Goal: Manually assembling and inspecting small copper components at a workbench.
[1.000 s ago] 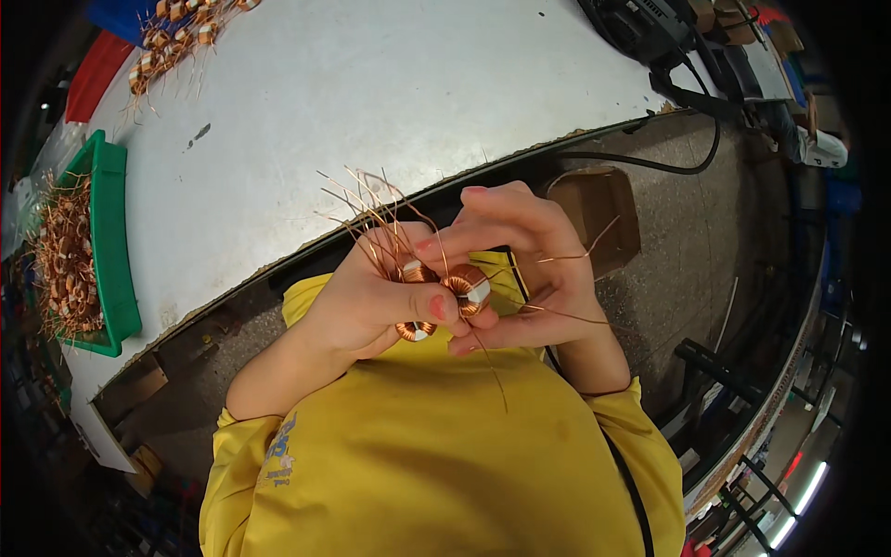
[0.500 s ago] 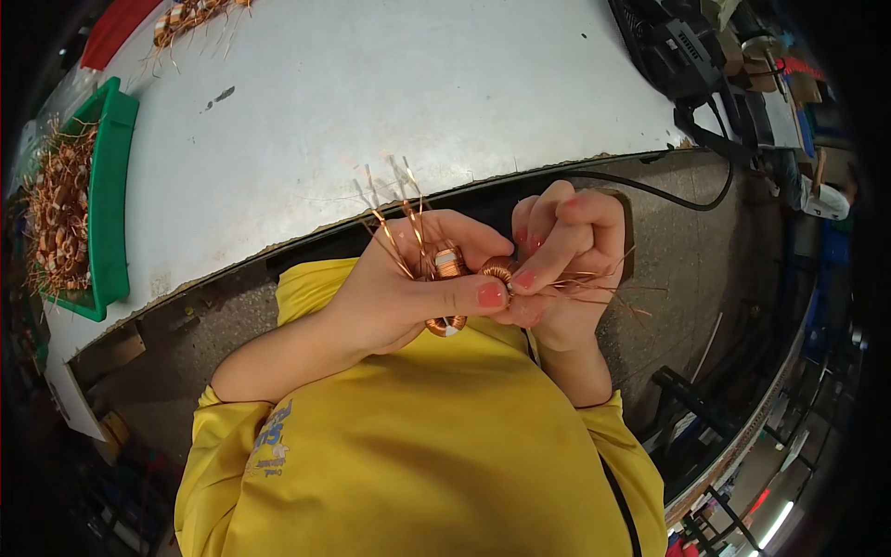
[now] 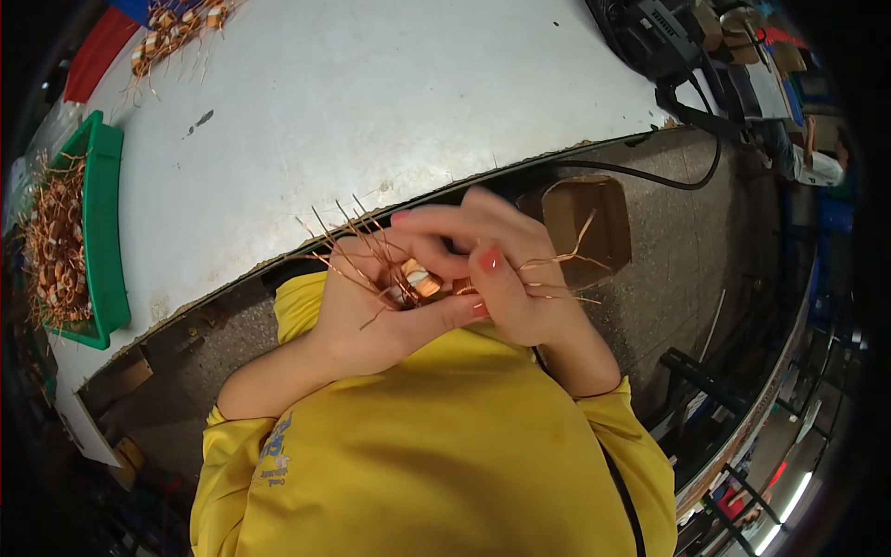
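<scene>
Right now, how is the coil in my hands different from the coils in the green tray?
The coil in hand is a single piece, pinched between the left hand and right hand below the table edge; the tray coils lie heaped, untouched, in the green tray on the table. Both are copper with loose wire ends.

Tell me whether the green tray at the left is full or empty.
Full: the green tray holds a heap of copper wire coils, their wire ends sticking out past its rim.

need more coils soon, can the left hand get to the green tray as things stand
Probably yes, once freed. The left hand is closed around a copper coil together with the right hand. The green tray lies on the white table to its left, with nothing between.
</scene>
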Demonstrator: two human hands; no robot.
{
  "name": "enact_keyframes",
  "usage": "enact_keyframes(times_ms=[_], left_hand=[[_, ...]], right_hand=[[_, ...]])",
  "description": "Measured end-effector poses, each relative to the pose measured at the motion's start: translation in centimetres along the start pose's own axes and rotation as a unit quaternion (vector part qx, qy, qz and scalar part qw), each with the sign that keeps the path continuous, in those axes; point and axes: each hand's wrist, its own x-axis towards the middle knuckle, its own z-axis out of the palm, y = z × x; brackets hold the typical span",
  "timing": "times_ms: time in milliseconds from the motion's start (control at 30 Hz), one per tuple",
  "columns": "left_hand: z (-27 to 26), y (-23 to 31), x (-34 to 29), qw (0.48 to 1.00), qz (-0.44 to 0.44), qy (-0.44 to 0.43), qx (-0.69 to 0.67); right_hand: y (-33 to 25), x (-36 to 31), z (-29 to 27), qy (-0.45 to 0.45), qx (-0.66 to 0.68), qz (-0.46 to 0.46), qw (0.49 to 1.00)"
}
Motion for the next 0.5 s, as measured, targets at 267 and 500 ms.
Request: enact_keyframes(times_ms=[267,500], left_hand=[[1.5,-0.5,-1.6,0.997,-0.042,-0.026,-0.054],[1.9,-0.9,-1.5,0.986,-0.072,-0.049,-0.142]], right_hand=[[-0.5,-2.0,-0.8,0.014,0.022,-0.079,0.997],[-1.6,-3.8,-2.9,0.078,0.016,-0.069,0.994]])
